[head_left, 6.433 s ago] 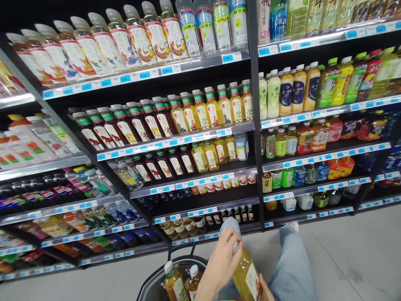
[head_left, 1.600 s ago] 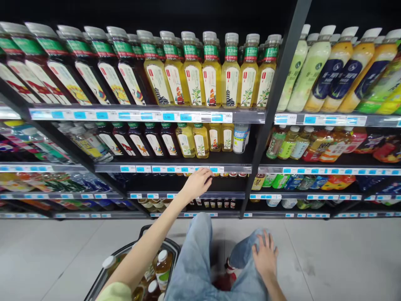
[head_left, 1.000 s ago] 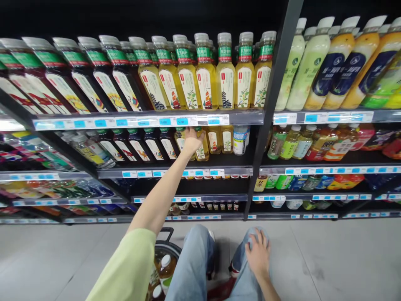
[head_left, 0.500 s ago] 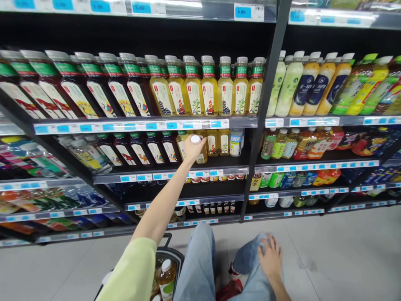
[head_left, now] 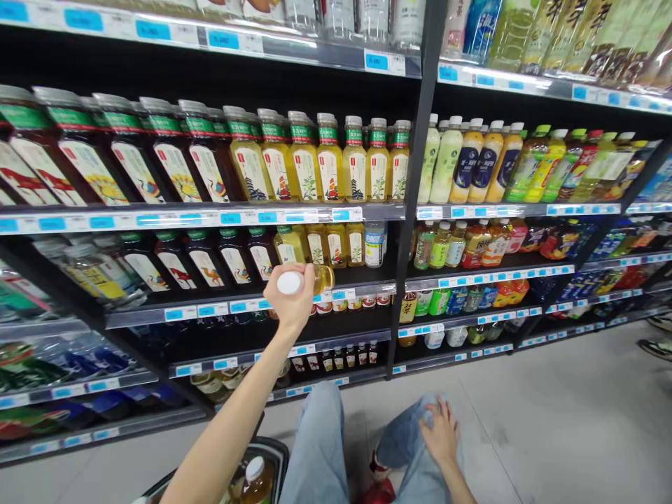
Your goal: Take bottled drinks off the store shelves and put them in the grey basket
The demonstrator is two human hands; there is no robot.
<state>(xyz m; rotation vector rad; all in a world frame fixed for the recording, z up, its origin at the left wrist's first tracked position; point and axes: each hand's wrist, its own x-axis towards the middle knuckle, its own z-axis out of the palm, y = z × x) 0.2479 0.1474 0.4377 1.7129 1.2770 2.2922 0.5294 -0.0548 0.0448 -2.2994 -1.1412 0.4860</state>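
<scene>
My left hand [head_left: 292,299] is wrapped round a yellow tea bottle [head_left: 322,279], in front of the second visible row of drinks. The bottle is tilted, its white cap towards me and its base pointing right. Part of it is hidden by my fingers. Behind it stand similar yellow bottles [head_left: 337,246] and dark bottles [head_left: 234,257] on the shelf [head_left: 367,288]. My right hand [head_left: 439,428] rests with spread fingers on my right knee, holding nothing.
A dark basket [head_left: 281,455] with capped bottles [head_left: 257,483] is at the lower left, beside my left leg. Shelves of drinks stretch across the view, split by a black upright [head_left: 412,175]. Another person's shoe [head_left: 656,348] shows at the far right.
My left hand has drawn the yellow bottle out from its row, towards me and left, and the bottle has tilted. The view has shifted. My right hand remains on the knee.
</scene>
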